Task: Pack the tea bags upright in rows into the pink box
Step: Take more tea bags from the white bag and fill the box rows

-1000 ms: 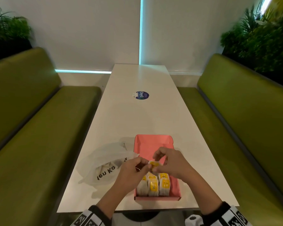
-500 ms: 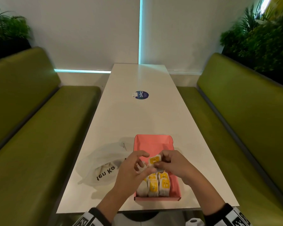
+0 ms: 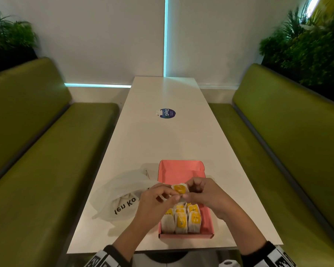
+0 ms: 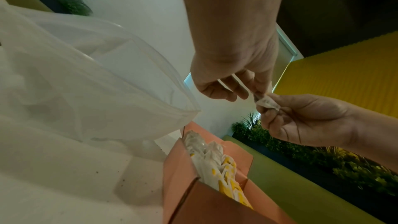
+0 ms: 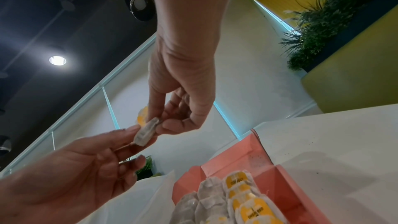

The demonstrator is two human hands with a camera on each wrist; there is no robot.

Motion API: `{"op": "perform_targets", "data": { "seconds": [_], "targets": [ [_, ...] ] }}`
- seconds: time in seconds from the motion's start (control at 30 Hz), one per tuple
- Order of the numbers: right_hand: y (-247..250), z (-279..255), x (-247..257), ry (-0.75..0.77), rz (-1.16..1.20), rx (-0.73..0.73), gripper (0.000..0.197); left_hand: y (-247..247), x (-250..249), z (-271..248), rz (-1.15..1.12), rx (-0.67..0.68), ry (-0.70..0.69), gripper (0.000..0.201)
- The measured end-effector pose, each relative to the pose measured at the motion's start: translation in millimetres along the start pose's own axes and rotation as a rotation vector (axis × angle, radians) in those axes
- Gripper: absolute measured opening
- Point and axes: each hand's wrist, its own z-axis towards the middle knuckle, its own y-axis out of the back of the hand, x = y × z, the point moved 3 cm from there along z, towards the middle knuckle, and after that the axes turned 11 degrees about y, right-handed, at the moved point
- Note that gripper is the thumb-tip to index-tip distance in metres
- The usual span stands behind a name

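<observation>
While hands (image 3: 158,199) (image 3: 204,195) pinch tea bag (image 3: 179,189), plastic bag (image 3: 123,191) flanks pink box (image 3: 181,168).

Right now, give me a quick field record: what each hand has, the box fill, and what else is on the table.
left hand: pinches one end of the held tea bag
right hand: pinches the other end of the same bag
held tea bag: in the air above the pink box, yellow tag up, not yet placed
pink box: open on the white table; far part bare
packed tea bags: upright in rows at the near end
plastic bag: left of the box, on the table
round sticker: further up the table
</observation>
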Motion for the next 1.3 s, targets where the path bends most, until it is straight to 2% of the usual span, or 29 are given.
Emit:
{"op": "perform_targets", "data": {
  "seconds": [0.1, 0.3, 0.4, 0.5, 0.67, 0.83, 0.93, 1.03, 1.2, 1.3],
  "targets": [
    [0.9, 1.9, -3.1, -0.025, 0.057, -0.054, 0.007, 1.7, -3.1, -0.8, -0.030, 0.014, 0.013, 0.016],
    [-0.1, 2.8, -4.4, -0.060, 0.188, -0.095, 0.012, -0.1, 4.5, -0.1, 0.009, 0.086, -0.003, 0.012],
    [-1.5, 4.3, -2.9, -0.100, 0.360, -0.161, 0.014, -0.7, 4.1, -2.0, 0.003, 0.118, -0.061, 0.017],
    [-3.7, 6.2, -1.3, -0.109, 0.450, -0.211, 0.015, -4.3, -2.4, -5.4, 0.021, 0.153, -0.132, 0.013],
    [-8.7, 6.4, -4.0, -0.053, 0.372, -0.234, 0.001, -8.6, -7.9, -9.3, -0.033, 0.174, -0.163, 0.013],
    [-12.1, 6.6, -7.8, 0.005, 0.288, -0.253, 0.003, -7.7, -8.1, -13.0, -0.065, 0.184, -0.144, 0.021],
    [-13.4, 5.6, -5.6, 0.033, 0.337, -0.274, 0.007, -7.3, -10.4, -16.6, -0.048, 0.208, -0.159, 0.027],
    [-12.5, 4.6, -0.3, 0.038, 0.384, -0.269, 0.008, -4.8, -7.9, -17.5, -0.072, 0.190, -0.124, 0.027],
    [-10.1, 3.5, -0.5, 0.054, 0.358, -0.224, 0.008, 8.8, -1.0, -12.5, -0.283, 0.128, -0.030, 0.021],
    [-9.4, 2.6, 0.2, 0.067, 0.342, -0.204, 0.012, 18.2, -0.1, -6.6, -0.282, 0.026, -0.002, 0.017]
  ]
}}
